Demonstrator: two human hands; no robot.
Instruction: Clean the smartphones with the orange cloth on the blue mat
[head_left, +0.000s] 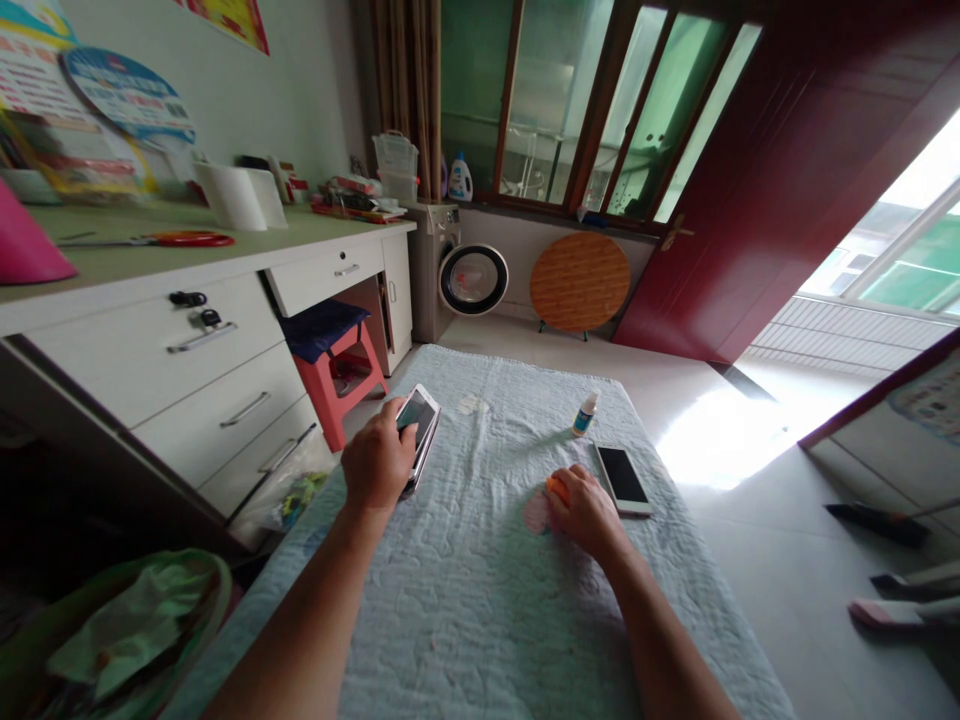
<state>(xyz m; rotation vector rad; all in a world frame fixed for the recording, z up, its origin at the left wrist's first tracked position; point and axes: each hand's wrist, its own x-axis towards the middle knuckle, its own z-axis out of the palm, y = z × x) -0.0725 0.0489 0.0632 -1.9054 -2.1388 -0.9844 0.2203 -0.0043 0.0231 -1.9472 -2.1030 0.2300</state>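
Observation:
My left hand (381,452) grips a white smartphone (421,408) at the left side of the quilted cloth (480,580). Its thumb lies over the dark screen. Beneath that phone shows the edge of what looks like a second one. On the cloth to the right, my right hand (586,508) has its fingers closed over a small orange thing (556,488), mostly hidden, so its kind is unclear. Just right of that hand lies another white smartphone (624,480), screen up and dark. Behind it stands a small spray bottle (585,415) with a blue label.
Left stands a white desk (202,350) with drawers, bearing red-handled scissors (195,239) and a paper roll (232,196). A red stool (341,385) sits beneath it. Nearby are a green basket (225,580), a washing machine (433,290) with its door open, and a folded round table (581,282).

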